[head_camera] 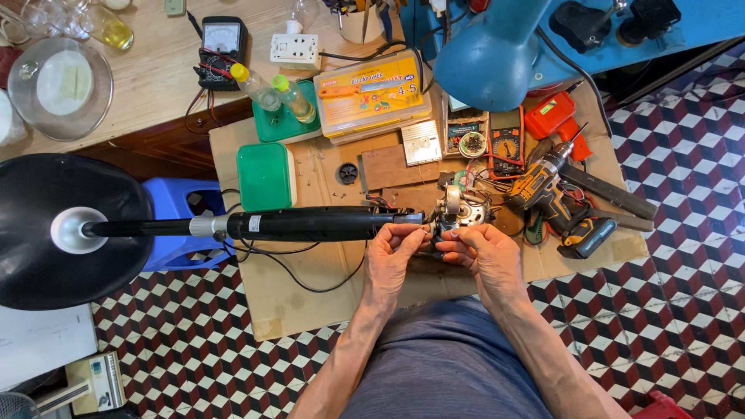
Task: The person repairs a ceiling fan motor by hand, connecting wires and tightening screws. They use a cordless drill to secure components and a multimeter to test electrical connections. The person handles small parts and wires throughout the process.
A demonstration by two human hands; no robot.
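A black fan pole (303,225) lies across the cardboard sheet (326,275), its round black base (46,233) at the left. At its right end sits a bare fan motor (463,209) with wires. My left hand (392,260) pinches the pole's right end just below the motor. My right hand (485,256) grips the underside of the motor, fingertips meeting those of the left hand.
A cordless drill (555,194), an orange multimeter (508,140), a yellow parts box (372,97), a green box (265,177), two small bottles (275,93) and a blue lamp shade (489,58) crowd the far side. A blue stool (182,225) stands on the checkered floor.
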